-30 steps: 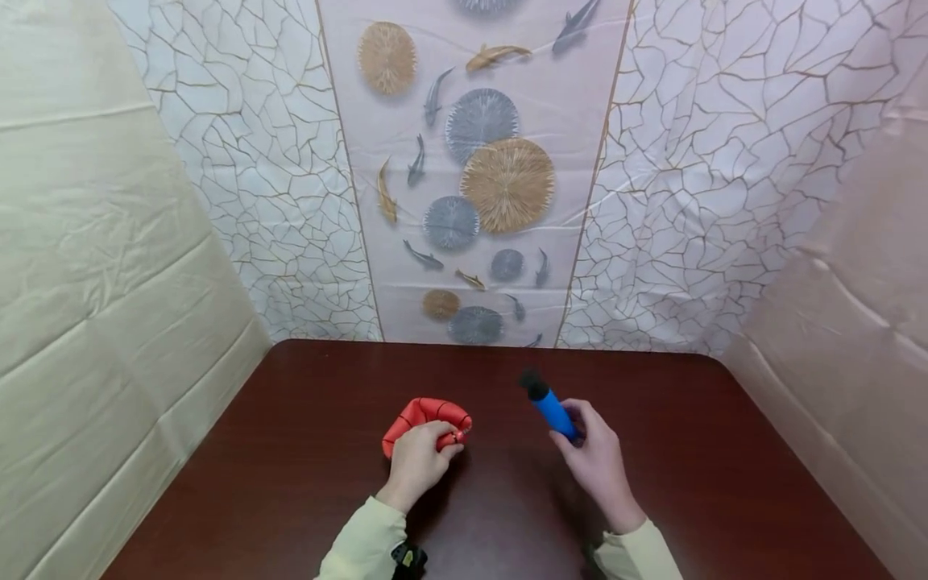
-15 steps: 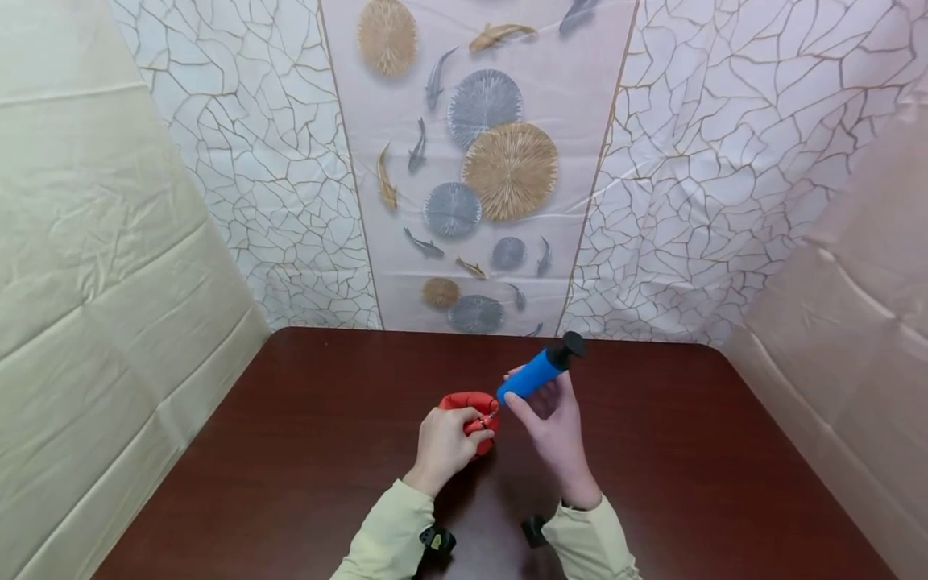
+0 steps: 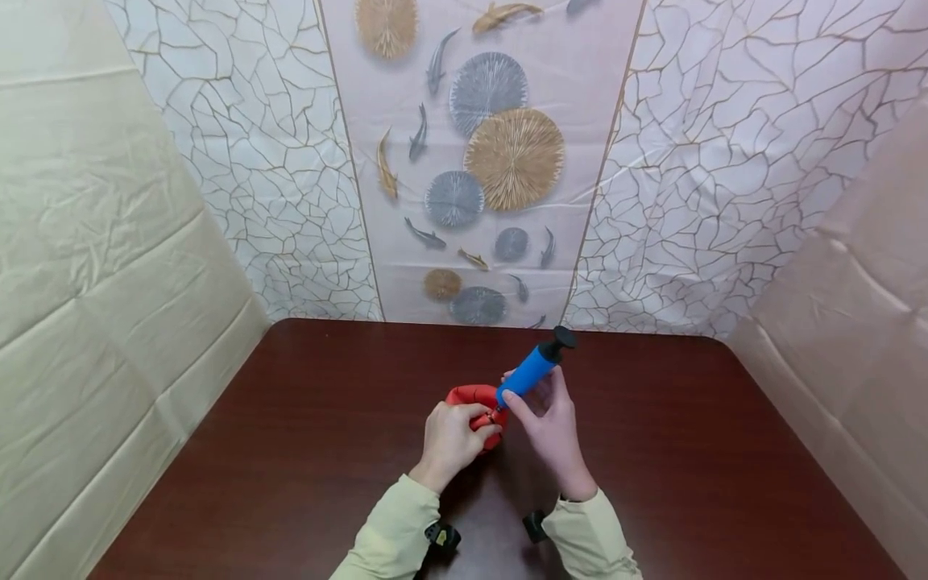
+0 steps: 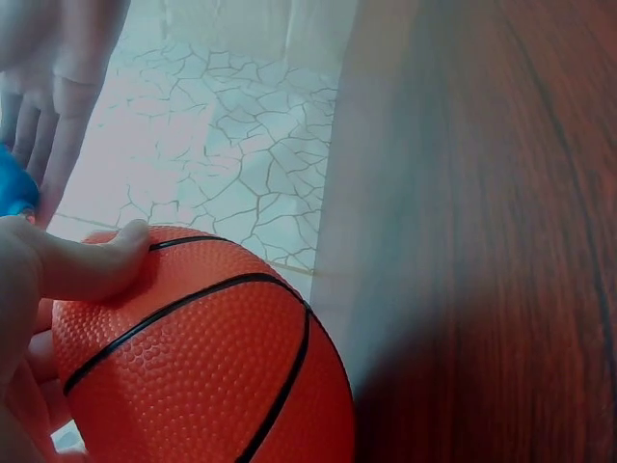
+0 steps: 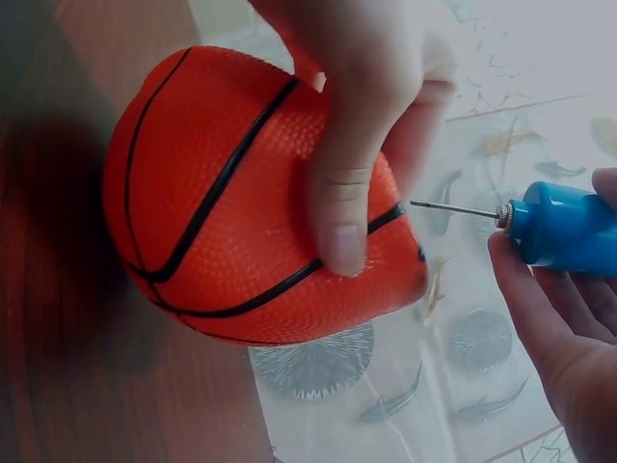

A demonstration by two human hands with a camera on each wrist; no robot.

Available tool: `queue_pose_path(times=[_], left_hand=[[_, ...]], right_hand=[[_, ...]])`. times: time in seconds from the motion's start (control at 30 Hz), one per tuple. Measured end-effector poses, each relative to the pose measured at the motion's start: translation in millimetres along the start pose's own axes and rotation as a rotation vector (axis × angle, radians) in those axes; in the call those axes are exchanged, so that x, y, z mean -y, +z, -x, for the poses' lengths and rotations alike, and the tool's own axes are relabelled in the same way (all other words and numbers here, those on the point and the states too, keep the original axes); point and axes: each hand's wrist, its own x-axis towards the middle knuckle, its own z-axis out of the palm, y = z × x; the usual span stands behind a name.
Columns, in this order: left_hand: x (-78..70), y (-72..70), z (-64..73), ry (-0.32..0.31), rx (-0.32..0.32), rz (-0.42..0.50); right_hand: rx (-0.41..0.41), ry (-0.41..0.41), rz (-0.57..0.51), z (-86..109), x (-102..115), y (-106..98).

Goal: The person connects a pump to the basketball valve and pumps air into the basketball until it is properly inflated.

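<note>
A partly collapsed orange-red basketball (image 3: 470, 394) with black seams is pinched by my left hand (image 3: 449, 441) above the table. In the right wrist view the left thumb presses into the soft side of the ball. My right hand (image 3: 553, 431) holds a blue ball pump (image 3: 528, 371), tilted with its black handle up and away to the right. From the pump's lower end a thin metal needle (image 5: 455, 208) points at the ball. Its tip is very close to the ball's edge; whether it touches, I cannot tell. The ball's valve is not clearly visible.
A dark reddish-brown table (image 3: 304, 419) lies under both hands. Behind it hangs a patterned cloth (image 3: 453, 197) with fish and round motifs. Pale cloth walls stand left and right. Black wrist cameras (image 3: 442, 536) sit at the sleeves.
The ball and left hand have shifted right. The right hand has moved left and turned the pump, so its needle end faces the ball; the gap between them has narrowed.
</note>
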Motion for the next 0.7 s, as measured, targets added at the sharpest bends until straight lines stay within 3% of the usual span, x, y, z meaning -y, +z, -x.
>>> queue_pose_path(times=[0.4, 0.7], left_hand=[[0.7, 2.1, -1.1, 0.041, 0.003, -0.013], [-1.2, 7.7, 1.4, 0.122, 0.051, -0.045]], right_hand=[[0.045, -0.005, 0.096, -0.4, -2.3, -0.4], [0.125, -0.067, 0.300, 0.5, 2.2, -0.2]])
